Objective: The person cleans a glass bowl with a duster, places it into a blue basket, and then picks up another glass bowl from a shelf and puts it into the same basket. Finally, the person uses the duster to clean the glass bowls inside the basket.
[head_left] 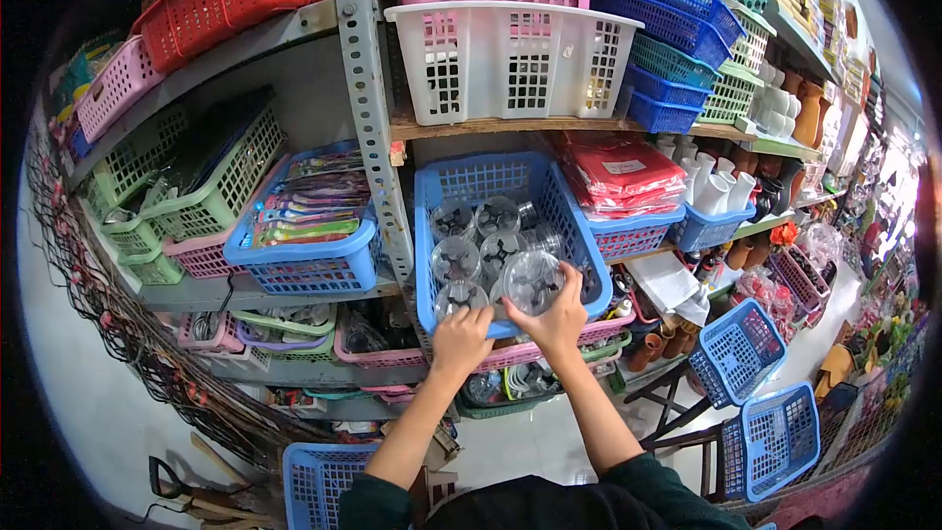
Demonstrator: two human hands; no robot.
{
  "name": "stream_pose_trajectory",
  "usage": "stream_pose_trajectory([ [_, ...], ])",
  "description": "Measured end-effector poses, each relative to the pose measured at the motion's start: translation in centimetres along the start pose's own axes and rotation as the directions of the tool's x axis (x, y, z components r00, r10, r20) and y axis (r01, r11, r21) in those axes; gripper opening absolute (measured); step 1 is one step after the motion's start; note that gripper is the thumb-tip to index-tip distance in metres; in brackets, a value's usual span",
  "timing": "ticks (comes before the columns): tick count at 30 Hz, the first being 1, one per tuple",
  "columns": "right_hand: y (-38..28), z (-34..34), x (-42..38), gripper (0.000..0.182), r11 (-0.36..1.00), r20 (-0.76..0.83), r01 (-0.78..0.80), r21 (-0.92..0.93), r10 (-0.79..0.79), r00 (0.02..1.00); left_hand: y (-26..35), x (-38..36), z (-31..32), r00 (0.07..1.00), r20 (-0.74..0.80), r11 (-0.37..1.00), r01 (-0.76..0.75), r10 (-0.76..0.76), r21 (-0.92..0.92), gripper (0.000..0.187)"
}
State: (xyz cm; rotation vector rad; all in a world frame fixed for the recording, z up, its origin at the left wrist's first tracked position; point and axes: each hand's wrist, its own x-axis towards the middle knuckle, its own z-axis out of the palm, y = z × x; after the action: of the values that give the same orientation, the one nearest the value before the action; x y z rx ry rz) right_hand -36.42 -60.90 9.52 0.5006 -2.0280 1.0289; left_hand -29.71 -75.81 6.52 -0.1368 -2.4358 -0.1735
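A blue plastic basket (579, 198) on the shelf holds several clear round containers (456, 260) with dark patches showing through them. My right hand (551, 319) grips one clear container (531, 280) at the basket's front right, thumb and fingers around its side. At the front rim, my left hand (462, 342) is closed, its fingers curled down beside another clear container (459, 298). What those left fingers hold is hidden by the hand itself.
A metal post (368, 88) stands left of the basket. Above sits a white basket (510, 59); red packets (628, 172) lie to the right. A basket of toothbrushes (304, 265) is on the left shelf. Blue baskets (738, 353) stand at lower right.
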Motion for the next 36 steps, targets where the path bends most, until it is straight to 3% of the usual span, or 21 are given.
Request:
stream_pose_trajectory([
  [2, 0.4, -0.4, -1.5, 0.095, 0.999, 0.033, -0.04, 0.008, 0.04, 0.999, 0.4, -1.4, 0.9, 0.99, -0.139, 1.0, -0.005, 0.003, -0.014, 0.029],
  [6, 1.5, -1.2, -2.9, 0.095, 0.999, 0.077, -0.041, 0.025, 0.039, 0.996, 1.0, -3.0, 1.1, 0.995, -0.097, 1.0, 0.001, -0.001, 0.006, 0.022],
  [9, 3.6, -1.9, -1.8, 0.084, 0.879, 0.212, -0.37, 0.302, 0.316, 0.925, 1.2, -3.6, 1.7, 0.982, -0.186, 1.0, -0.019, 0.023, 0.022, 0.017],
  [11, 4.1, -3.2, 1.3, 0.083, 0.944, 0.088, -0.273, 0.184, 0.261, 0.961, 1.3, -3.8, 1.5, 0.983, -0.183, 1.0, -0.025, 0.026, 0.012, 0.015],
  [13, 5.2, -3.5, 5.1, 0.088, 0.997, 0.033, -0.081, -0.003, 0.081, 0.996, 1.3, -3.9, 1.4, 0.983, -0.182, 0.999, -0.032, 0.032, 0.006, 0.013],
  [15, 5.5, -3.4, 8.8, 0.094, 0.982, 0.075, 0.129, -0.138, -0.12, 0.99, 1.5, -3.9, 1.4, 0.984, -0.179, 1.0, -0.02, 0.021, 0.005, 0.012],
  [17, 5.4, -2.9, 12.0, 0.094, 0.937, 0.297, 0.268, -0.224, -0.196, 0.935, 1.5, -3.9, 1.5, 0.98, -0.198, 1.0, -0.026, 0.025, -0.003, 0.012],
  [18, 5.6, -2.3, 13.1, 0.094, 0.937, 0.295, 0.266, -0.229, -0.193, 0.936, 1.5, -3.8, 1.5, 0.976, -0.218, 1.0, -0.025, 0.023, -0.006, 0.014],
  [20, 6.5, 0.1, 14.6, 0.096, 0.743, 0.523, 0.5, -0.445, -0.238, 0.818, 1.5, -3.7, 1.6, 0.976, -0.216, 1.0, -0.025, 0.022, -0.009, 0.013],
  [21, 7.0, 1.3, 15.0, 0.096, 0.744, 0.523, 0.499, -0.445, -0.237, 0.819, 1.5, -3.8, 1.5, 0.977, -0.214, 1.0, -0.019, 0.016, -0.009, 0.013],
  [23, 7.7, 3.1, 15.5, 0.097, 0.552, 0.612, 0.659, -0.511, -0.305, 0.73, 1.4, -3.9, 1.4, 0.981, -0.195, 1.0, -0.018, 0.016, -0.008, 0.014],
  [24, 7.0, 3.3, 15.6, 0.073, 0.493, 0.64, 0.696, -0.522, -0.313, 0.702, 1.5, -3.9, 1.3, 0.984, -0.178, 1.0, -0.016, 0.014, -0.009, 0.016],
  [25, 7.0, 4.0, 15.6, 0.073, 0.494, 0.64, 0.696, -0.521, -0.313, 0.701, 1.5, -3.9, 1.3, 0.984, -0.177, 1.0, -0.015, 0.014, -0.009, 0.016],
  [28, 7.4, 6.4, 15.2, 0.019, 0.477, 0.663, 0.711, -0.518, -0.301, 0.685, 1.6, -3.8, 1.3, 0.983, -0.182, 1.0, -0.017, 0.017, -0.001, 0.016],
  [31, 8.5, 8.1, 14.6, 0.019, 0.467, 0.685, 0.732, -0.496, -0.308, 0.66, 1.5, -3.7, 1.4, 0.974, -0.224, 1.0, -0.02, 0.017, -0.01, 0.014],
  [33, 9.4, 9.0, 14.6, 0.029, 0.525, 0.677, 0.705, -0.478, -0.291, 0.676, 1.5, -3.6, 1.3, 0.972, -0.235, 1.0, -0.019, 0.016, -0.009, 0.014],
  [35, 10.4, 9.2, 14.4, 0.038, 0.608, 0.78, 0.732, -0.306, -0.28, 0.559, 1.6, -3.6, 1.2, 0.972, -0.233, 1.0, -0.014, 0.012, -0.007, 0.014],
  [36, 10.8, 9.3, 14.4, 0.038, 0.609, 0.782, 0.732, -0.307, -0.277, 0.559, 1.6, -3.6, 1.2, 0.972, -0.235, 1.0, -0.012, 0.011, -0.003, 0.014],
])
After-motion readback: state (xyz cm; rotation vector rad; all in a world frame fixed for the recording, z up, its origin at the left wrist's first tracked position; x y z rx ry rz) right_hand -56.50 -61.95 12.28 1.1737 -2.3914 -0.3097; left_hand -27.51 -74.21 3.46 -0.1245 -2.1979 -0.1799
